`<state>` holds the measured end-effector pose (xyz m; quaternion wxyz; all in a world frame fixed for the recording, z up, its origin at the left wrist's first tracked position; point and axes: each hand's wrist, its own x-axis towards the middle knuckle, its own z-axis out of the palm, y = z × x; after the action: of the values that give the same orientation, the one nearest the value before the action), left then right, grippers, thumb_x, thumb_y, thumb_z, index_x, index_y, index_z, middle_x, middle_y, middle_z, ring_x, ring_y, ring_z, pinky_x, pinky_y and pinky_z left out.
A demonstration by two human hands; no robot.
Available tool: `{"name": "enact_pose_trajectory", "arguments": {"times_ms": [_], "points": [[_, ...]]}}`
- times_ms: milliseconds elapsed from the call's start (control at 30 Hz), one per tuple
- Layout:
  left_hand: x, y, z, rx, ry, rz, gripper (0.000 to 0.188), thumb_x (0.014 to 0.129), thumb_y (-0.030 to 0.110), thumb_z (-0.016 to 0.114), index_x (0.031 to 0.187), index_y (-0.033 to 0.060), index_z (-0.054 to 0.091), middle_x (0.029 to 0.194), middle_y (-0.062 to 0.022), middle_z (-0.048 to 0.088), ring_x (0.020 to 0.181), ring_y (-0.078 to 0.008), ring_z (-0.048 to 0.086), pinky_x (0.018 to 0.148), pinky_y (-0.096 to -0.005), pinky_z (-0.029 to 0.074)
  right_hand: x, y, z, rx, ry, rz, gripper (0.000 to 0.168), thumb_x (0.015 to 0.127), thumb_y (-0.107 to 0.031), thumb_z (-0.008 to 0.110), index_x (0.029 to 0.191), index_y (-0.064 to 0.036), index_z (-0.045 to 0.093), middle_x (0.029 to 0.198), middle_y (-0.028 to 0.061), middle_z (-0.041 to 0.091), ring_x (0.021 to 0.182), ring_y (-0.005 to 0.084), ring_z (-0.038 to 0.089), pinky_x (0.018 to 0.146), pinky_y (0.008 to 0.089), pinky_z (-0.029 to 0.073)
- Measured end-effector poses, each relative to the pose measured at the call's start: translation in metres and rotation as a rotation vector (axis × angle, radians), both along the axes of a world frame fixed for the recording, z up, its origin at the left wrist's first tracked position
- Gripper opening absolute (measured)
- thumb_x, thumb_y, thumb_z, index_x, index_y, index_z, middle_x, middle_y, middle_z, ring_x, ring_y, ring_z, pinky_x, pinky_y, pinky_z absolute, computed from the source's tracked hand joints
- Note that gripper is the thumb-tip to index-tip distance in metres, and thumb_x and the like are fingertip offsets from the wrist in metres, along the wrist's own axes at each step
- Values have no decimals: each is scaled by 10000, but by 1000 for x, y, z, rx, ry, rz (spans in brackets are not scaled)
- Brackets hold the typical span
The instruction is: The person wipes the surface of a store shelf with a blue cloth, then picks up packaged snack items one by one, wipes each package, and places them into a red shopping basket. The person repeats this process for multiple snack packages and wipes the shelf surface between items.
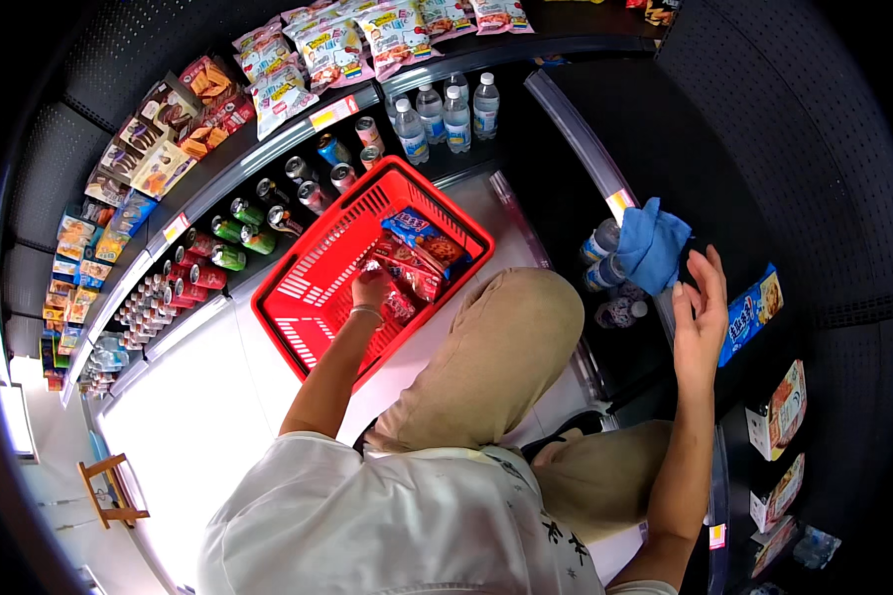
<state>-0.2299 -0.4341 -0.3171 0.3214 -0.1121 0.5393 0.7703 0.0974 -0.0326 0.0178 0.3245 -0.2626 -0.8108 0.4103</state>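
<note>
My left hand reaches into a red plastic shopping basket on the floor. Its fingers are at red snack packets, partly hidden, so the grip is not clear. A blue cookie packet lies beside them in the basket. My right hand is raised at the shelf on the right, fingers apart and holding nothing. Just left of its fingertips, a crumpled blue cloth hangs over the shelf's edge. Behind the hand, another blue cookie packet lies on the dark shelf.
Drink cans and clear water bottles stand on the low shelf beyond the basket, below bagged snacks and boxes. More bottles stand under the right shelf edge. Snack boxes stand further along. My bent knee is beside the basket.
</note>
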Motion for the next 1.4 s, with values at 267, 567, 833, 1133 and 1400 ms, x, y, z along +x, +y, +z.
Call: {"name": "enact_pose_trajectory", "arguments": {"times_ms": [267, 567, 833, 1133, 1400], "points": [[8, 101, -25, -349, -82, -87, 197, 873, 182, 678, 980, 21, 638, 754, -106, 653, 561, -226, 635, 430, -342, 519, 6, 17, -16, -52, -19, -33, 401, 911, 16, 577, 1309, -21, 543, 1487, 185, 391, 1250, 271, 528, 977, 338, 486], [-21, 142, -112, -1141, 970, -902, 582, 794, 432, 743, 1165, -1, 626, 1004, -153, 709, 799, -296, 710, 623, -351, 572, 6, 11, -7, -3, -82, -23, 390, 909, 2, 583, 1297, -12, 549, 1469, 193, 411, 1192, 257, 572, 939, 330, 513], [6, 191, -18, -699, -153, 38, 534, 768, 348, 750, 1077, -75, 648, 1003, -152, 718, 833, -293, 715, 666, -342, 566, 25, 16, -8, 52, -131, -142, 382, 906, 0, 589, 1286, -7, 557, 1467, 205, 411, 1180, 262, 581, 912, 331, 529], [-3, 134, 11, 18, -168, 207, 156, 845, 86, 687, 995, 64, 653, 860, -58, 660, 702, -200, 644, 571, -361, 543, 14, 7, -3, 108, -83, -43, 395, 870, 5, 618, 1261, -2, 566, 1420, 206, 462, 1135, 288, 609, 860, 346, 559], [4, 100, 142, 353, 107, -49, 497, 920, -39, 514, 1361, 190, 512, 1283, -98, 601, 1037, -262, 645, 805, -472, 585, -1, 1, -14, 231, 29, 12, 390, 821, -32, 678, 1190, 1, 557, 1347, 242, 504, 1042, 346, 643, 870, 397, 542]]}}
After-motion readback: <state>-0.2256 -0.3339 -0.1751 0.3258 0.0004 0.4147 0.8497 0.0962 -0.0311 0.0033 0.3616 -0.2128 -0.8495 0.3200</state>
